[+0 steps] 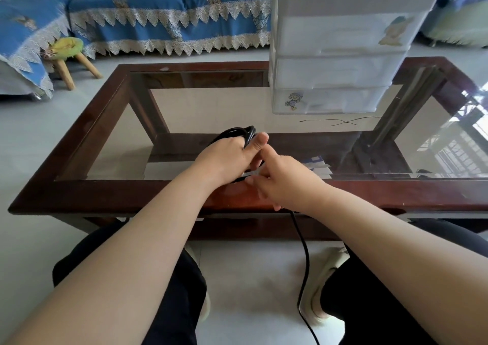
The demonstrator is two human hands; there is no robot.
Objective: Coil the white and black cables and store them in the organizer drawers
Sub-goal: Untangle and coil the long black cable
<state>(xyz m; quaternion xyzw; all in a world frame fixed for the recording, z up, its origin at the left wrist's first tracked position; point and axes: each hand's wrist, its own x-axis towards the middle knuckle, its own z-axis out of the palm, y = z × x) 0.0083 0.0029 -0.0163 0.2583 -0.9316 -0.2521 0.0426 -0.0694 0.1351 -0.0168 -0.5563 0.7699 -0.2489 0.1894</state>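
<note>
My left hand [229,157] grips a bundle of coiled black cable [239,132] just above the glass table near its front edge. Loops of the coil stick out beyond my fingers. My right hand [284,183] sits right beside it, fingers curled round the cable's loose run. That black tail [303,265] drops from under my right hand, over the table edge, down to the floor between my knees. The white organizer [340,43] with closed translucent drawers stands at the table's back right. No white cable shows.
The table has a dark wooden frame [105,194] round a glass top. A thin black strand [340,121] lies on the glass before the organizer. Papers [317,165] lie below the glass. A blue-covered sofa [169,14] and small wooden stool [68,54] stand behind.
</note>
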